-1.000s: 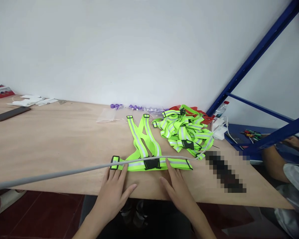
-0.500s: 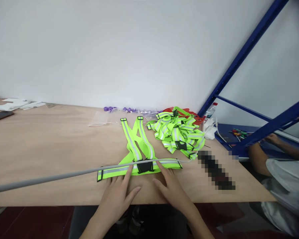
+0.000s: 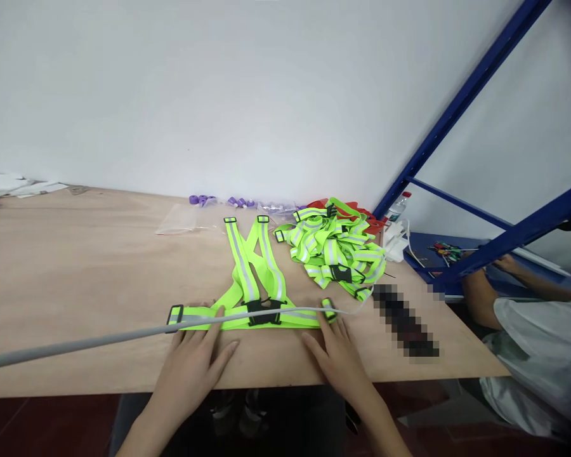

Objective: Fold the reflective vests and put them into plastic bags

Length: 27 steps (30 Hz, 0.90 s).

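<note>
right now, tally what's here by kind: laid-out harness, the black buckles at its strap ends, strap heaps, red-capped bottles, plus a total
Laid-out green harness: 1
Black end buckles: 4
Heap of green straps: 1
Red-capped bottle: 1
Total: 7

A: Which lettering, numbers or brands could be read in this view?

B: None. The bottle point(image 3: 401, 204) bore a label point(image 3: 394, 211), but its print was too small to resolve.

A: Was anything legible on the dark item point(image 3: 406, 322) at the right of the table point(image 3: 99, 266)?

B: That could not be told, since coarse pixel blocks covered its surface.
</note>
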### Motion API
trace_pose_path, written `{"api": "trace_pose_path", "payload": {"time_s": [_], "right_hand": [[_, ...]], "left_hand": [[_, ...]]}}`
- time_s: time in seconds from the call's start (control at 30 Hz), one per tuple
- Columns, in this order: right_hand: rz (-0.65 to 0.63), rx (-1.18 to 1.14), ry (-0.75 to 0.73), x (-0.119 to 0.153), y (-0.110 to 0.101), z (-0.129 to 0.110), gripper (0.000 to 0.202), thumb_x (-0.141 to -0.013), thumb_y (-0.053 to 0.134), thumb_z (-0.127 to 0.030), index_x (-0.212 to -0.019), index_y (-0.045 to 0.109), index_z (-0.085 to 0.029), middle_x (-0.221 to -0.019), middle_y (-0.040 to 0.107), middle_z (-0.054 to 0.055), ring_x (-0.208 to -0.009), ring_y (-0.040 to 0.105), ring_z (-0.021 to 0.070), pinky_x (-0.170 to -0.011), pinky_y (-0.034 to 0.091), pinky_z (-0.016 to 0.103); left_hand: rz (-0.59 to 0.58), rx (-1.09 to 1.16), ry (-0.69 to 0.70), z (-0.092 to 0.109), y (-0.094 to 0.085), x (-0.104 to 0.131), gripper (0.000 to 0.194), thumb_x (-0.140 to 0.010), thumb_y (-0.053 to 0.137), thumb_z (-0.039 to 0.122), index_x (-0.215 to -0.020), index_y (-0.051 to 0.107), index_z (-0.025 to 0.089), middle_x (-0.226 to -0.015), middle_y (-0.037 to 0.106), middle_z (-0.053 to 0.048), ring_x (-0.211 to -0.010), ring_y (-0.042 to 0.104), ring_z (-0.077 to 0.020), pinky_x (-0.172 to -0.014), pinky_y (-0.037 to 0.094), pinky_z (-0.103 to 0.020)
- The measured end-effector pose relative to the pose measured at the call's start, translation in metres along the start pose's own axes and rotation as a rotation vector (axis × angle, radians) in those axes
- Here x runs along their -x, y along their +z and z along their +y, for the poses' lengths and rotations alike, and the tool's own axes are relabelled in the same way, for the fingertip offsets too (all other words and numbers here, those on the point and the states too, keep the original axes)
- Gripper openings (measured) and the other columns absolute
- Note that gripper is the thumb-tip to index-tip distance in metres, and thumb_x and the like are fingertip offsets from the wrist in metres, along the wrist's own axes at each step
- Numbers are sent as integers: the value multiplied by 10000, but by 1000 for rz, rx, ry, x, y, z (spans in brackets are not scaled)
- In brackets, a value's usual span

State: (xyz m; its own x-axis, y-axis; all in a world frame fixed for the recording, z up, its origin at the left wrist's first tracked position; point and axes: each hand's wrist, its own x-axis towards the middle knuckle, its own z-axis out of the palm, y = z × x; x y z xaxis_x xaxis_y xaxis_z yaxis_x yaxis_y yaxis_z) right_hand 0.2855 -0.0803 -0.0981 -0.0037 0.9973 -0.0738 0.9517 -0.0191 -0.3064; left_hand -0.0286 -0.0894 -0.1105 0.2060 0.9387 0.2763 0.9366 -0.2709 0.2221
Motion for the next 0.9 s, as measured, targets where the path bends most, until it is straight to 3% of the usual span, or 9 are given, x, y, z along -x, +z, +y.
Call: {"api": "trace_pose_path", "payload": {"time_s": [0.1,0.27,0.47,0.6,0.8,0.9], "right_hand": [[58,56,29,1,7,14,757,-980,428,-587,-1591,339,-149,-1633,346,155,-1518,287,372,-1220,259,569],[148,84,-43,2,18,32,747,-1006,384,-569,-1613,269,-149,-1524,514,160,-1475,383,336,-1214,284,559],[194,76,-74,5,18,38,743,-1004,373,-586,-1600,294,-149,-1562,469,147,-1492,353,326,-1206,302,554],[174,114,-61,7,16,44,710,-1007,353,-577,-1590,324,-172,-1527,516,137,-1484,367,329,-1199,294,576],[211,127,-60,9,19,52,660,-1015,329,-552,-1580,350,-210,-1528,520,101,-1529,270,322,-1191,281,602],[246,60,-67,8,17,49,630,-1020,315,-547,-1558,404,-231,-1444,603,98,-1471,383,321,-1188,280,604]], "left_hand": [[22,-5,-29,-16,-3,2,688,-1011,384,574,-1569,373,172,-1490,543,-162,-1421,448,-378,-1139,342,-561],[49,-14,-46,-40,-7,7,698,-1019,360,561,-1599,301,178,-1504,533,-142,-1425,449,-367,-1152,329,-561],[18,14,-82,-49,-14,10,697,-1046,337,526,-1621,233,146,-1498,539,-136,-1441,435,-341,-1168,336,-550],[-5,63,-110,-52,-18,11,572,-1077,248,415,-1610,296,213,-1563,469,-81,-1459,419,-282,-1206,307,-532],[-32,108,-114,-47,-25,9,522,-1070,238,375,-1481,536,251,-1546,493,-51,-1475,395,-271,-1218,287,-554],[34,195,-135,-41,-25,6,517,-1061,273,420,-1384,637,246,-1501,546,-53,-1419,479,-275,-1192,362,-515]]}}
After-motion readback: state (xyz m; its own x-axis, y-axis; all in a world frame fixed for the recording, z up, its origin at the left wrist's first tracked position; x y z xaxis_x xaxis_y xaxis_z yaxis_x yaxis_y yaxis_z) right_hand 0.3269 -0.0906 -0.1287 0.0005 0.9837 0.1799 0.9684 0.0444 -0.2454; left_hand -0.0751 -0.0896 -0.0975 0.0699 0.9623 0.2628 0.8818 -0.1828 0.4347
